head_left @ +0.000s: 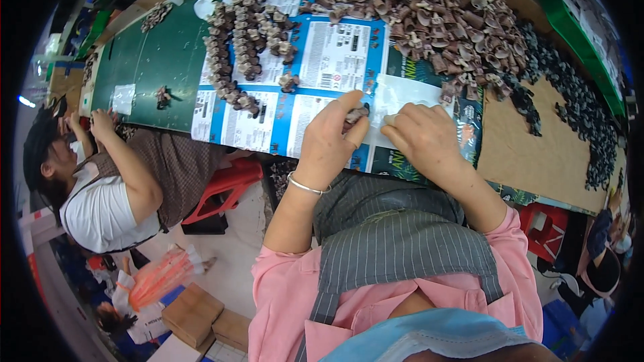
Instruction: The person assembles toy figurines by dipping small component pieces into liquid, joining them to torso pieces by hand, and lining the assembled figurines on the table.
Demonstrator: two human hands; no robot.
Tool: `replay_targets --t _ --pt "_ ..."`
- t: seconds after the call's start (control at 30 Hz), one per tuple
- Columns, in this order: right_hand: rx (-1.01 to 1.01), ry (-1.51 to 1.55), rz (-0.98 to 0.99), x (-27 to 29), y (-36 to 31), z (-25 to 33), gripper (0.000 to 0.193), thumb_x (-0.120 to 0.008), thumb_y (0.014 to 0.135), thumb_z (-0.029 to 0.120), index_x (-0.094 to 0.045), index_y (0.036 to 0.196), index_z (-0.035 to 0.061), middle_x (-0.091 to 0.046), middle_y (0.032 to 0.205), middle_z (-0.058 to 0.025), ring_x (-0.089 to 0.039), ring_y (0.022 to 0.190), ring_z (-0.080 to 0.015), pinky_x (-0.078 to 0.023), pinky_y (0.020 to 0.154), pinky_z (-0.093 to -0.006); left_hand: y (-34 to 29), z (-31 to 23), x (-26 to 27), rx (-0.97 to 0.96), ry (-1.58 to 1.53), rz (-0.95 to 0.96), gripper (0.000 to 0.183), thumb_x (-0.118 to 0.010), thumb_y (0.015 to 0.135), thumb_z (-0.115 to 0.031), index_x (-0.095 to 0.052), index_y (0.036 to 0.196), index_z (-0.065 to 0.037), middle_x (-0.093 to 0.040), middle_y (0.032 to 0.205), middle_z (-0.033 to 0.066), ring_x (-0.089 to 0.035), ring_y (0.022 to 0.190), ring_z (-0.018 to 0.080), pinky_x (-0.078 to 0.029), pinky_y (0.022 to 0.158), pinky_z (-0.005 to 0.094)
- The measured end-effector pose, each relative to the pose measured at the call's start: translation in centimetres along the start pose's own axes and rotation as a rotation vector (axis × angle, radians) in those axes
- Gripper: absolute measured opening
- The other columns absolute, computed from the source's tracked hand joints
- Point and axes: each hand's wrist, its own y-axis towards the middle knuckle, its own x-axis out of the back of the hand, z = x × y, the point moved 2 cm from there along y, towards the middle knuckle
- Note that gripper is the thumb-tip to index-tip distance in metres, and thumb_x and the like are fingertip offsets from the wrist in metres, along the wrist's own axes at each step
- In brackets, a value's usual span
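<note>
My left hand (327,139) is closed round a small brownish-grey moulded plastic piece (355,116) with a dark end, held between thumb and fingers. Just to its right is my right hand (429,139), its fingertips pinched together over a white sheet (406,94); whatever they grip is hidden. The hands are apart, close to the table's near edge. Beyond them lies a large heap of loose purplish-brown cup-shaped pieces (429,10). Several rows of grey-brown pieces (247,47) stand to the left on blue-and-white printed sheets (335,53).
Small black pieces (583,121) spread over brown cardboard (530,141) on the right. A single brown piece (163,97) rests on the green tabletop (181,47). At the far left a person (114,188) works at the same table. A red stool (225,188) stands below its edge.
</note>
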Motion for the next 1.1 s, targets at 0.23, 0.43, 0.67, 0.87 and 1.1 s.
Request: replay_targets --t 0.23,0.43,0.67,0.87,1.1 --pt "0.076 0.300 -0.140 -1.6 2.3 0.4 0.015 -0.070 0.080 0.015 -0.061 0.090 0.0096 -0.058 0.086 -0.0055 -0.060 0.075 -0.0244 -0.044 0.064 -0.0355 -0.4 2.1 -1.2 -0.109 -0.037 0.079 0.037 -0.076 0.076 -0.007 -0.067 0.112 -0.005 -0.064 0.087 0.0122 -0.064 0.076 0.0265 -0.052 0.066 0.0342" --pt "0.107 0.263 -0.104 -1.7 2.4 0.8 0.016 -0.069 0.077 0.010 -0.059 0.090 0.0095 -0.058 0.086 -0.0052 -0.060 0.075 -0.0236 -0.042 0.062 -0.0351 -1.0 2.0 -1.6 -0.139 0.077 -0.011 0.039 -0.074 0.076 -0.006 -0.065 0.115 -0.005 -0.062 0.085 0.0114 -0.062 0.076 0.0283 -0.052 0.066 0.0347" --pt "0.146 0.256 -0.138 -1.9 2.1 0.6 0.019 -0.072 0.076 0.011 -0.060 0.092 0.0103 -0.061 0.089 -0.0037 -0.061 0.077 -0.0209 -0.039 0.065 -0.0329 -1.8 1.9 -1.9 -0.220 0.092 -0.071 0.042 -0.074 0.077 -0.004 -0.065 0.118 -0.005 -0.059 0.082 0.0106 -0.061 0.075 0.0264 -0.051 0.066 0.0352" --pt "0.027 0.287 -0.270 2.3 -1.1 -1.2 0.018 -0.076 0.076 0.009 -0.065 0.091 0.0094 -0.064 0.085 -0.0042 -0.062 0.074 -0.0207 -0.040 0.067 -0.0326 -1.7 4.1 1.5 -0.010 0.202 -0.303 0.059 -0.078 0.077 -0.005 -0.056 0.132 -0.004 -0.061 0.096 0.0109 -0.060 0.076 0.0190 -0.051 0.065 0.0287" --pt "-0.239 0.243 -0.335 4.2 -6.8 -6.2 0.018 -0.075 0.076 0.003 -0.066 0.092 0.0058 -0.066 0.088 -0.0069 -0.061 0.076 -0.0234 -0.043 0.070 -0.0318 2.6 5.4 5.2 0.031 0.447 -0.453 0.074 -0.076 0.080 -0.007 -0.041 0.144 -0.004 -0.060 0.101 0.0120 -0.057 0.075 0.0181 -0.051 0.065 0.0296"
